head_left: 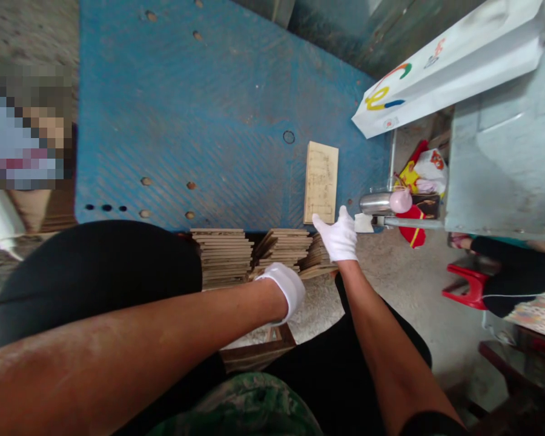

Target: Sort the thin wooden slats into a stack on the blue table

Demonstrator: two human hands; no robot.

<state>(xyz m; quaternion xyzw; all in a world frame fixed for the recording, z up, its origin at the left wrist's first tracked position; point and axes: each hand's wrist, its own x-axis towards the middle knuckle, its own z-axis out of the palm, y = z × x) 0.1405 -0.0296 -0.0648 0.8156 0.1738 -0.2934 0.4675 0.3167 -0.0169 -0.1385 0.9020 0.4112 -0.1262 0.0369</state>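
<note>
A blue bench (236, 91), its scuffed surface marked with diagonal lines, takes up most of the view in front of the person. To the right is a grey metal table (504, 157). A long white bag (454, 66) with coloured lettering slants between that table and the bench's far right corner. Along the bench's near edge, just beyond the person's lap, are three stacks of thin boards: a left stack (224, 257), a middle stack (284, 245) and a right stack (318, 257), the last partly hidden. Farther right, a red stool (467, 281) stands on the floor beside a dark-clothed leg (518, 266). A pale wooden piece (321, 181) with faint dark markings lies flat on the bench, near its right end, reaching to the near edge. The gloved right hand (340, 237) is at that near end, thumb and forefinger spread apart, the thumb overlapping the corner. The gloved left hand (293, 290) bends down in front of the middle stack; its fingers are hidden, so their state cannot be told. A metal cylinder (375, 203) lies right of the wooden piece, a smaller pink object (400, 200) at its end. Smallest are the holes (146, 181) in the bench.
</note>
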